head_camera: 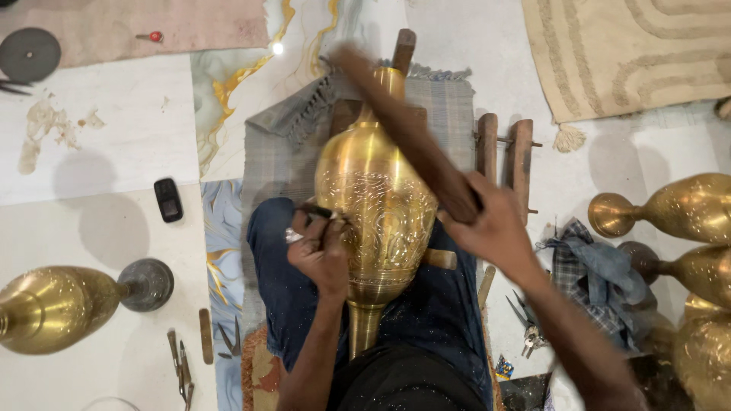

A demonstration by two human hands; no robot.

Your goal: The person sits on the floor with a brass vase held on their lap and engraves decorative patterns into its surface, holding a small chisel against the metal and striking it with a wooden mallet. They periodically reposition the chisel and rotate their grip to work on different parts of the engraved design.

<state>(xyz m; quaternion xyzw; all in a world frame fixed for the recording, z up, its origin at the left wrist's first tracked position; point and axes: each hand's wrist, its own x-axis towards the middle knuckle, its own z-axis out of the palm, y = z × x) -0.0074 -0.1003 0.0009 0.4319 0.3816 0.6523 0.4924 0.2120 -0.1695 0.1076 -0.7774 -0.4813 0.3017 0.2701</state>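
Brass vase (378,205), engraved, bulbous; left hand (320,247) grips chisel (316,212), right hand (487,221) grips wooden mallet (403,129).

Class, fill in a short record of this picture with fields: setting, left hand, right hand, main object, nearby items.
Setting: tiled floor with rugs
Left hand: presses a small dark tool against the vase
Right hand: grips a blurred wooden stick raised over the vase
Main object: engraved brass vase lying across the lap
Nearby items: other brass vases, phone, checked cloth

Wooden mallet (407,129) motion-blurred; right-side brass vases (689,205) cut off by edge.
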